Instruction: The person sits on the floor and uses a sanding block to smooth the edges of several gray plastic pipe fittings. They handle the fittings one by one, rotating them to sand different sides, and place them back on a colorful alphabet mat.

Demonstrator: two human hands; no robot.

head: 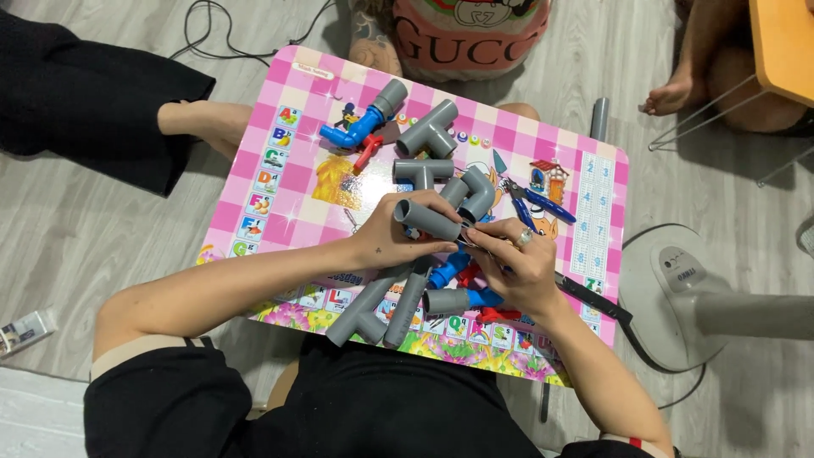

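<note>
My left hand (398, 233) grips a short grey pipe piece (426, 220) above the middle of a small pink children's table (280, 170). My right hand (517, 263), with a ring on one finger, meets it from the right and pinches something small at the pipe's end; what it is I cannot tell. Under my hands lies a longer grey pipe assembly (377, 305) with blue fittings (449, 270) and red parts (496, 315).
Further back on the table are grey tee fittings (428, 129), a blue elbow with a red valve handle (356, 136), and blue-handled pliers (534, 203). A fan base (678, 288) stands at right. Other people's legs and feet surround the table.
</note>
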